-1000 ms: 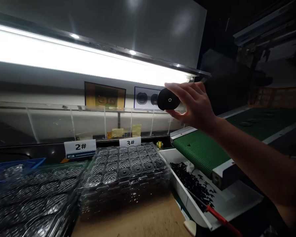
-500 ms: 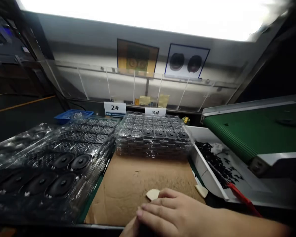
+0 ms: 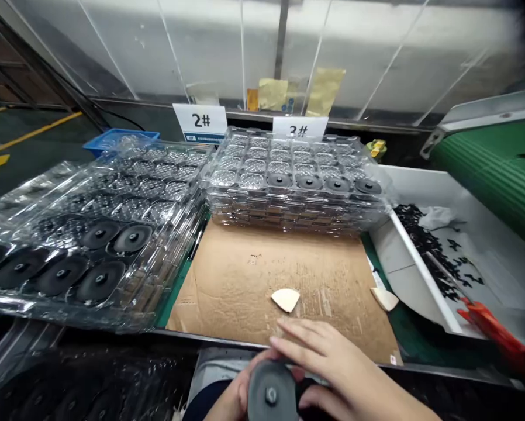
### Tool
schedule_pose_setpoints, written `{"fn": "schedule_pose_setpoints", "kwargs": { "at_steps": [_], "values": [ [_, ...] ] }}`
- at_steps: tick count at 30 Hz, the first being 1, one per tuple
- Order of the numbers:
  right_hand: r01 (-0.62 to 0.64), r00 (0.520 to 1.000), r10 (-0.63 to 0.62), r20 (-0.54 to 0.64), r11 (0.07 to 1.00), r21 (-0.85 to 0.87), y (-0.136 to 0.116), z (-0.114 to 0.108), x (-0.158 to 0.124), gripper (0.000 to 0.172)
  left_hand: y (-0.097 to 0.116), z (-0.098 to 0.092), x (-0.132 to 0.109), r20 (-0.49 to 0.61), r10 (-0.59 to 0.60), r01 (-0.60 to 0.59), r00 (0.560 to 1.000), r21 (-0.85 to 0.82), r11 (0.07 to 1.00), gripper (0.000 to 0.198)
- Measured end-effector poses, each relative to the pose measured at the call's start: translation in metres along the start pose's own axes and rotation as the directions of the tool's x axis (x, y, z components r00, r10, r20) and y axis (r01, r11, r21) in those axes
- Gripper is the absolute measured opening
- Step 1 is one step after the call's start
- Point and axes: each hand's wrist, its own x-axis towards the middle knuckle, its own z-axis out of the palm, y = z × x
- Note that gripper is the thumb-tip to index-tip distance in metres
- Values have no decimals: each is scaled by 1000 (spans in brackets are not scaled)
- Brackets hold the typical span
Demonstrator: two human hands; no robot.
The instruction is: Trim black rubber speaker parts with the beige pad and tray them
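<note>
Both my hands meet at the bottom edge of the view around a round dark grey disc [image 3: 271, 392] with a small metal centre. My right hand [image 3: 337, 374] curls over its right side, fingers wrapped on it. My left hand [image 3: 231, 397] shows only partly under the disc and grips it from the left. Just beyond them lies a brown cardboard sheet [image 3: 245, 275] with a small cream wedge [image 3: 286, 299] on it. Behind stand two stacks of clear plastic trays: the left stack [image 3: 91, 234] and the middle stack [image 3: 293, 181], both holding black round discs.
Labels "2#" [image 3: 200, 121] and "3#" [image 3: 299, 128] stand behind the stacks. A white bin [image 3: 403, 257] with small black parts and a red-handled tool [image 3: 490, 324] is at the right. A green conveyor belt [image 3: 499, 164] runs beyond it. A blue basket [image 3: 113, 137] sits at the back left.
My right hand has come down from the light with the disc to the bench's front edge. The view tilted downward, and my left hand joined it on the disc.
</note>
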Motion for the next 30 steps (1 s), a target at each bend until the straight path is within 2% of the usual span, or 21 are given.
{"fn": "schedule_pose_setpoints", "kwargs": {
  "at_steps": [2, 4, 6, 8, 11, 15, 21, 24, 25, 27, 30],
  "values": [
    [-139, 982, 142, -128, 990, 28, 16, 14, 4, 53, 3, -5, 1, 8, -34, 35, 999, -154, 987, 56],
    [-276, 924, 276, -265, 960, 37, 34, 35, 12, 50, 11, -11, 5, 19, -47, 50, 999, -385, 921, 69],
    [-362, 863, 352, -362, 931, 43, 49, 57, 23, 47, 23, -16, 12, 14, -28, 31, 1000, -572, 820, 69],
    [-387, 834, 376, -404, 920, 59, 60, 73, 35, 47, 34, -19, 21, -14, -3, -6, 1000, -615, 789, 63],
    [-391, 806, 393, -442, 915, 101, 69, 81, 52, 39, 47, -20, 32, -67, 29, -61, 997, -549, 833, 59],
    [-344, 792, 385, -474, 923, 174, 67, 72, 58, 33, 52, -14, 40, -148, 80, -142, 986, -478, 867, 59],
    [-184, 857, 284, -430, 948, 261, 44, 77, 47, 27, 55, -6, 43, -204, 85, -185, 975, -542, 820, 56],
    [-179, 851, 302, -429, 936, 304, 40, 68, 46, 21, 61, -2, 42, -230, 42, -163, 972, -535, 829, 59],
    [-192, 834, 329, -443, 925, 328, 37, 59, 46, 21, 62, 0, 42, -232, 29, -151, 972, -529, 835, 60],
    [-197, 767, 390, -510, 899, 391, 27, 35, 48, 22, 65, 3, 42, -225, 21, -138, 974, -519, 844, 61],
    [-58, 648, 368, -667, 897, 439, 3, 2, 52, 29, 67, 11, 43, -238, 47, -162, 970, -491, 856, 59]
  ]
}}
